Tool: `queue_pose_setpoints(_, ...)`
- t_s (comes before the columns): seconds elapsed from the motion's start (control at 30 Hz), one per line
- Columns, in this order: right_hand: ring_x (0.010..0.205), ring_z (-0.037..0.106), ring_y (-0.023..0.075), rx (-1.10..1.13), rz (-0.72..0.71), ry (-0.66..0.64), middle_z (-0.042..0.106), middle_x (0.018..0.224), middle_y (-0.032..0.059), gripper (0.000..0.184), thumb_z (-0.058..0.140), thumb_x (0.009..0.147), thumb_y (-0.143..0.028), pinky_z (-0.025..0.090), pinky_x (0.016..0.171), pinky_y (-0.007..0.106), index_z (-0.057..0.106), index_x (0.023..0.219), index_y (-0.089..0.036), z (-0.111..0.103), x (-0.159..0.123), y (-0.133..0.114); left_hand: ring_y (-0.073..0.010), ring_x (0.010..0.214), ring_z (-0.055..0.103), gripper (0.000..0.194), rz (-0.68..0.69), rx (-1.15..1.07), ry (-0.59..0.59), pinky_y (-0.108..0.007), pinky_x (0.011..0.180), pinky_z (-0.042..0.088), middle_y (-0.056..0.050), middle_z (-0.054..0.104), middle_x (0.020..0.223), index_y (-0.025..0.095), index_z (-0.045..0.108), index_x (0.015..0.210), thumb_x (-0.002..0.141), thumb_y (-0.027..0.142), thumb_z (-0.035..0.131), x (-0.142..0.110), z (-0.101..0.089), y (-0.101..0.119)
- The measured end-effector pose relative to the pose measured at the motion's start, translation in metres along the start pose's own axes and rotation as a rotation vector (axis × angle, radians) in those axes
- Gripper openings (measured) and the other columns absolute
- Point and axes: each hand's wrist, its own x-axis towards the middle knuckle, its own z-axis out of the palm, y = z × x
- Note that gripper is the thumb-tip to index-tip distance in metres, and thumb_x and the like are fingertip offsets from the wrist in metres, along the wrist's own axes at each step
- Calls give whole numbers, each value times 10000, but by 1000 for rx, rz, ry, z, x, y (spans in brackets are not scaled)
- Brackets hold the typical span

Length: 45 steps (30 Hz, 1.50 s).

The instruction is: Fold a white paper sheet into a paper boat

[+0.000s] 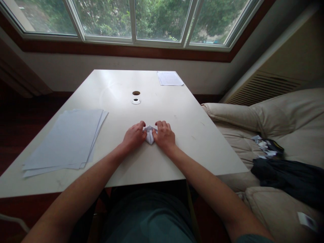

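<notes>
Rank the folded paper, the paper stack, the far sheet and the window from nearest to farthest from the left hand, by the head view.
From the left hand:
1. Folded paper: touching it, on its right.
2. Paper stack: off to its left.
3. Far sheet: ahead and to the right.
4. Window: farthest ahead.
</notes>
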Motion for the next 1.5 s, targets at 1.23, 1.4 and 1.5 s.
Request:
queue_pose_setpoints(1.23,1030,514,251,-1,-248,-102,668,1039,98,212,503,945,-276,391,871,350,652,1069,-190,-7,-2,10,-258,1215,581,364,416,89,-88,-402,1096,431,-161,646,1256,133,656,1184,928,372,555,1,-7,-14)
queue_pose_setpoints(1.4,1050,512,247,39,-262,-68,667,1072,89,199,523,938,-275,408,887,351,678,1031,-192,-6,-1,13,-228,1188,597,259,503,79,-73,-367,1077,457,-111,673,1210,181,699,1090,945,328,543,1,-8,-13)
queue_pose_setpoints(1.5,1080,503,246,83,-283,-47,662,1126,82,195,537,932,-270,415,915,356,702,1006,-196,-5,-1,15,-218,1174,597,232,558,59,-60,-374,1086,450,-91,664,1239,195,727,1027,956,272,520,1,-8,-11)
